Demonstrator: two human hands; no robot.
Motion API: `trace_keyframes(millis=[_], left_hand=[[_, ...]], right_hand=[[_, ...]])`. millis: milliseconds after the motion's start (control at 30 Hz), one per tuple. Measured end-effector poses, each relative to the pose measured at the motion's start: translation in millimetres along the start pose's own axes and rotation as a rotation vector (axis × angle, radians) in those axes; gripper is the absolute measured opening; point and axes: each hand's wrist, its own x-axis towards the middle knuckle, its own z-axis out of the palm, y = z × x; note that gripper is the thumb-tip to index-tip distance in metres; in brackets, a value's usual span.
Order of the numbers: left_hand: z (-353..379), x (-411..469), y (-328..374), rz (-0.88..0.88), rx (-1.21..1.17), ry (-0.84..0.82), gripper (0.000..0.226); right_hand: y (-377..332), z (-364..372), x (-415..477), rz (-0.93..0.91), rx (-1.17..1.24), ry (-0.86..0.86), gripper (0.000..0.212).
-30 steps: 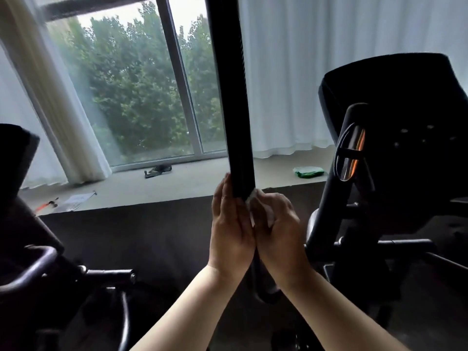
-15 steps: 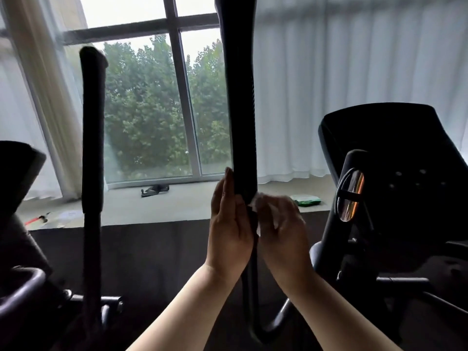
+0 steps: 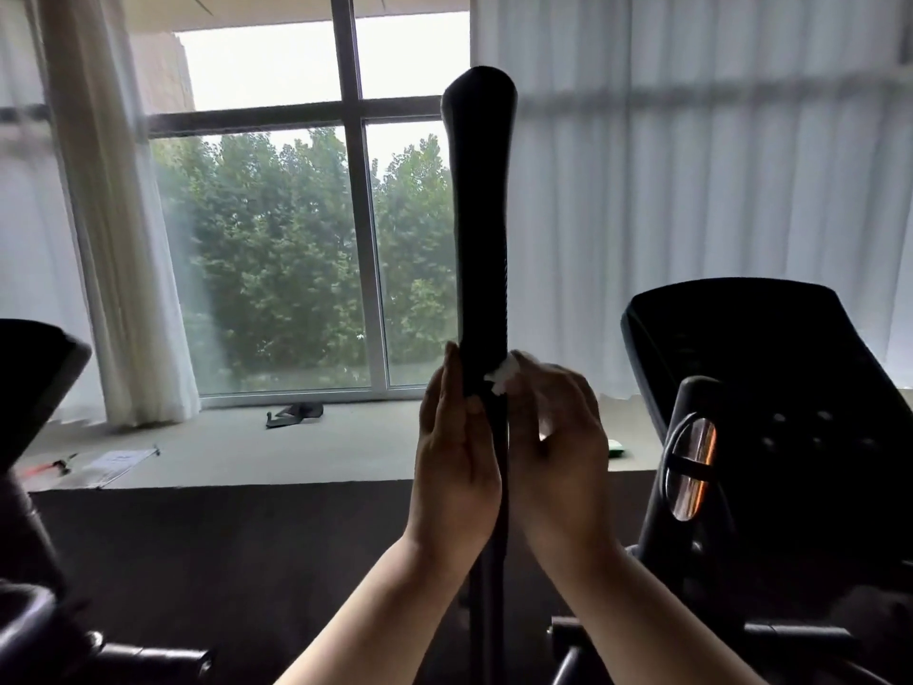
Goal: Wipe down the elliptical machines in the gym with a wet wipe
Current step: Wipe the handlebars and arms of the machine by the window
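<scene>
I see one upright black handle [image 3: 481, 229] of the elliptical at centre frame, its rounded top end in front of the window [image 3: 306, 259]. Two hands work at the base of its grip section.

1. My left hand [image 3: 454, 467] lies flat against the left side of the handle, fingers straight and pointing up, gripping nothing.
2. My right hand [image 3: 558, 452] is curled and holds one white wet wipe [image 3: 501, 375], pressing it against the right side of the handle. A corner of the wipe shows above the fingers.

One black console [image 3: 770, 388] stands to the right. Part of a second dark machine [image 3: 34, 378] shows at the left edge.

I count four items on the window ledge [image 3: 346, 447]:
- one dark object [image 3: 295, 415]
- one sheet of paper [image 3: 118, 459]
- one red-orange tool [image 3: 47, 468]
- one green item [image 3: 615, 448], mostly hidden behind my right hand

I cannot tell whether the green item is a container.
</scene>
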Motion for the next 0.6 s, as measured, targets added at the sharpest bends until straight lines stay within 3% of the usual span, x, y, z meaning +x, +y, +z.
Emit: trace_keyframes(millis=[167,367,500,600], left_hand=[[-1,8,4,0.078,-0.038,0.013,0.042],[-15,2,14,-0.177,-0.102,0.125,0.043],[-18,10,30,-0.184,-0.227,0.205,0.044],[-19,14,42,-0.225,-0.283,0.186,0.047]], right_hand=[[-6,5,6,-0.150,-0.017,-0.024,0.021],[0,-2,8,-0.312,-0.151,-0.130,0.025],[-17,6,34,-0.444,-0.219,-0.218,0.024],[-20,2,32,-0.510,-0.176,-0.319,0.040]])
